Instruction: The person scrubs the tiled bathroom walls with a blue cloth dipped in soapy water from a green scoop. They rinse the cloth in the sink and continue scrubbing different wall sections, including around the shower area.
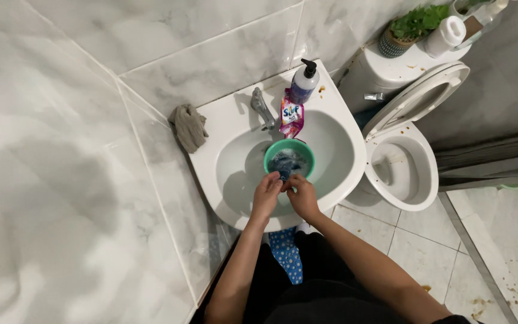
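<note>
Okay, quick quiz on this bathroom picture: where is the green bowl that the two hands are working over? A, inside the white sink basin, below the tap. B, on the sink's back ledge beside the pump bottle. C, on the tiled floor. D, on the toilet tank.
A: the green bowl sits inside the white sink, just in front of the tap, while the left hand and right hand meet at its near rim.

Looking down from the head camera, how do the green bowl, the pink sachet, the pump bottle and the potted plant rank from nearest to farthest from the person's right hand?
Measured from the right hand:
1. Green bowl, in the sink right beside the hand.
2. Pink sachet, on the sink rim beside the tap.
3. Pump bottle, just behind the sachet against the wall.
4. Potted plant, on the toilet tank, far right.
</note>
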